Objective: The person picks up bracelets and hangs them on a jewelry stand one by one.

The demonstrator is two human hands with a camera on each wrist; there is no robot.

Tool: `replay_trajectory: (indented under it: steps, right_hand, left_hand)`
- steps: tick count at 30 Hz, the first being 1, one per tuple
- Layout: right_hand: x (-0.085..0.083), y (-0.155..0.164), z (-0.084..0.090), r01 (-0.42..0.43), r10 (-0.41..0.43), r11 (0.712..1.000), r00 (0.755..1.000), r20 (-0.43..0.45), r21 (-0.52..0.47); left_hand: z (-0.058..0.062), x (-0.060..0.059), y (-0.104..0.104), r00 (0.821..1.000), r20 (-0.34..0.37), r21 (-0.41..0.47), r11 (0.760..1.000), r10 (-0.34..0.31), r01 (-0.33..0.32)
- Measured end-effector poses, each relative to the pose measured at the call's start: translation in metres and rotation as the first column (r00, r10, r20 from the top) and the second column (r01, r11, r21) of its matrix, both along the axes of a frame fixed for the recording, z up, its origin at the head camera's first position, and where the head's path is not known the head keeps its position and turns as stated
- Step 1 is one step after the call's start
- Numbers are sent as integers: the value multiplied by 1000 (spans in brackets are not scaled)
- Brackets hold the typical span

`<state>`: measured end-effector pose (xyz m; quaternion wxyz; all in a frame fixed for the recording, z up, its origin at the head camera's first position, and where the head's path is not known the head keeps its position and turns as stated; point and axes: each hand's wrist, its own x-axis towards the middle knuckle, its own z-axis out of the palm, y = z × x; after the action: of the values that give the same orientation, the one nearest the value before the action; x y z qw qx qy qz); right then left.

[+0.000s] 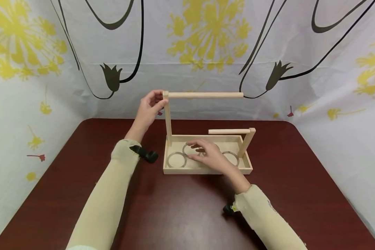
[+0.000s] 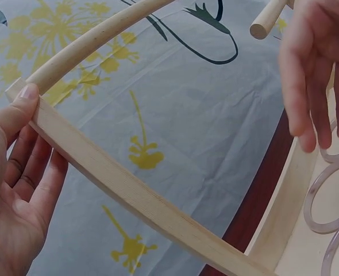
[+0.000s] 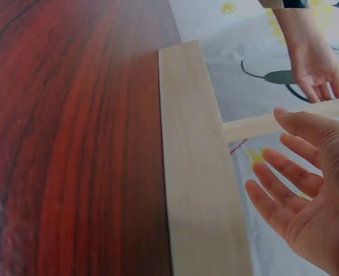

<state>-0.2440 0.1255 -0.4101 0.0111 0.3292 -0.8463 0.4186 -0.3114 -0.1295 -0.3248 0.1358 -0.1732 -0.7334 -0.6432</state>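
Near the counter's far edge [image 1: 118,126], left hand [image 1: 150,107] pinches a stiff-looking, probably light post [image 1: 168,121], best held high; right hand [image 1: 210,155] hovers, fingers loose.

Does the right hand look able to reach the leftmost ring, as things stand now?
Probably yes. The right hand seems empty, is over the tray near the leftmost ring, and nothing appears to stand between them.

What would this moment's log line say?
left hand: grips tall pale wooden post | right hand: over shallow pale wooden tray, holding nothing | translucent round rings: in tray
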Motion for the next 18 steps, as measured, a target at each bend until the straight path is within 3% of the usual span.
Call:
replay_trajectory:
  steps: [9, 18]
  right_hand:
    - [-11, -6, -15, 101, -90, 989, 990, 107, -104]
    - [-17, -9, -22, 216, -214, 976, 952, 220, 16]
  left_hand:
    - [0, -3, 1, 1000, -30, 9, 1000, 5, -5]
    - [-1, -3, 2, 999, -28, 15, 1000, 15, -15]
